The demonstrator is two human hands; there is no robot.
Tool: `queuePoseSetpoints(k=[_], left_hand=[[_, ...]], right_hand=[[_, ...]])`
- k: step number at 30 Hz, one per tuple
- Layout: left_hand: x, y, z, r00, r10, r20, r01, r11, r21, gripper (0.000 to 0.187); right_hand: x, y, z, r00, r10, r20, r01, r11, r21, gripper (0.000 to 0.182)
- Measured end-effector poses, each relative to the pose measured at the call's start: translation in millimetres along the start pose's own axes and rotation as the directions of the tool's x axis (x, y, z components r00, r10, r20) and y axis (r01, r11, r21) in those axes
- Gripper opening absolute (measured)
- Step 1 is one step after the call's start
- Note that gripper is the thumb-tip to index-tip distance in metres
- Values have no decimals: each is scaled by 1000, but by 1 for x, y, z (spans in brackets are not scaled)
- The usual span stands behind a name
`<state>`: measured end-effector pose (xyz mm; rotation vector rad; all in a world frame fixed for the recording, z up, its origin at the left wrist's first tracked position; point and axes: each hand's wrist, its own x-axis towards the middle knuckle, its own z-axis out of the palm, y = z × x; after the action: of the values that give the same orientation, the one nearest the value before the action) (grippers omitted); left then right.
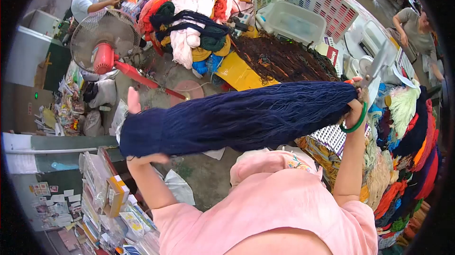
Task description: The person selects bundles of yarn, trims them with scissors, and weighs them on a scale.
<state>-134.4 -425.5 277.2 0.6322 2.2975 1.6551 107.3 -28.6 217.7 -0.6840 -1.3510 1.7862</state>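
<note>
Currently, a long, dark navy-blue yarn skein (241,117) is spanning both hands, beyond the pale-pink fabric shirt (265,212). The right hand (355,108) is gripping its gathered end, silver metal scissors (377,66) projecting alongside; the left hand (146,159), partly hidden, is spreading open against the wider end.

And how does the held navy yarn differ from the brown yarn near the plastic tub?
The navy yarn is held stretched out; the brown yarn lies spread out. The navy yarn looks evenly coloured, while the brown yarn shows orange strands. Both look dark.
</note>
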Motion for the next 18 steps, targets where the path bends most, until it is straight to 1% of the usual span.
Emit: queuePoseSetpoints(k=[1,2,3,4,5,6,7,8,9,10,11,12,13,14,15,16,17,18], left_hand=[[5,19,19,884,467,17,-466,879,100,95],[7,28,38,825,562,-56,-549,775,-313,99],[9,33,52,776,609,-163,-545,517,-660,103],[11,35,60,802,550,-233,-494,390,-778,100],[19,28,68,816,470,-337,-420,80,-904,90],[28,17,78,842,357,-405,-330,-253,-910,80],[34,16,87,883,330,-334,-218,-343,-914,49],[42,7,100,916,299,-267,-120,-433,-894,37],[48,1,116,945,275,-180,-13,-517,-856,28],[49,10,134,946,309,-98,22,-362,-932,27],[50,20,153,930,364,-42,42,-220,-975,31],[49,32,172,909,417,22,57,-71,-996,36],[42,54,193,968,251,-20,-1,-72,-997,45],[44,66,206,936,350,-21,-77,145,-987,49],[49,73,220,892,452,-4,-176,340,-924,54],[75,59,223,924,372,-87,-370,815,-445,69],[70,69,219,618,747,245,-783,557,277,70],[73,68,219,623,685,377,-767,441,467,66]], right_hand=[[3,13,-10,999,-7,52,7,1000,-3,44],[7,29,-18,999,-2,54,8,994,-111,48],[1,30,-7,997,51,57,-49,998,-38,51],[-1,41,-9,989,84,121,-85,996,-1,56],[-7,48,-8,988,24,155,-31,999,42,58],[-12,52,-11,988,85,126,-102,986,130,58],[-18,52,-9,990,81,112,-95,987,128,56],[-24,49,-8,987,100,126,-118,983,141,55],[-30,52,-9,992,89,87,-93,995,46,52],[-35,59,-18,990,96,107,-86,992,-89,47],[-47,38,-5,971,204,127,-206,979,-2,41],[-52,52,-10,961,231,155,-236,972,13,37],[-62,44,-4,935,292,199,-310,949,61,33],[-67,42,-4,883,351,312,-396,914,92,29],[-75,48,-4,847,419,328,-467,881,81,27],[-80,33,3,816,446,368,-508,857,88,27],[-88,34,9,846,385,369,-475,858,194,25],[-91,24,9,749,437,497,-594,775,214,26]])
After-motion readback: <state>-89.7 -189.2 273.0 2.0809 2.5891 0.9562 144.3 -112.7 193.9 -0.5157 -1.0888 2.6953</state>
